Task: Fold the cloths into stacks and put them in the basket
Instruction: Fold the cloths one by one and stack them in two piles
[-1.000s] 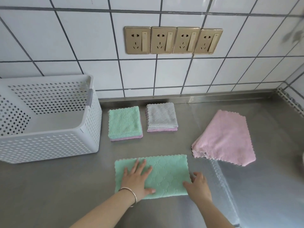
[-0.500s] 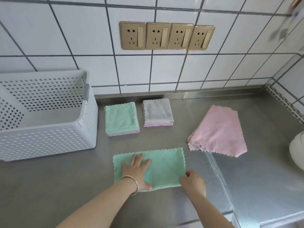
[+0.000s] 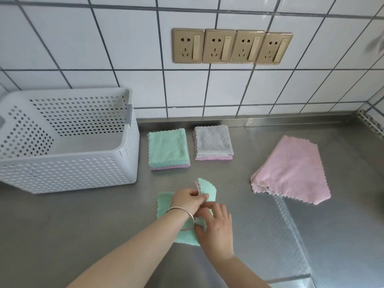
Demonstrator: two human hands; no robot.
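A green cloth [image 3: 164, 204] lies on the steel counter in front of me, its right half lifted and folded over to the left. My left hand [image 3: 187, 199] pinches the raised far edge of it. My right hand [image 3: 216, 227] grips the near edge at the fold. Behind it sit two folded stacks: one topped green [image 3: 167, 148] and one topped grey [image 3: 213, 142]. A loose pink cloth [image 3: 291, 171] lies to the right. The white perforated basket [image 3: 68, 171] stands at the left with nothing visible inside.
The steel counter [image 3: 83, 235] runs to a tiled wall with a row of gold sockets [image 3: 231, 46]. A metal strip at the back joins counter and wall. The counter's front edge shows at the lower right.
The green cloth lay flat as a long rectangle under both hands. Now both hands have taken hold of its right end and brought it over to the left, halving it.
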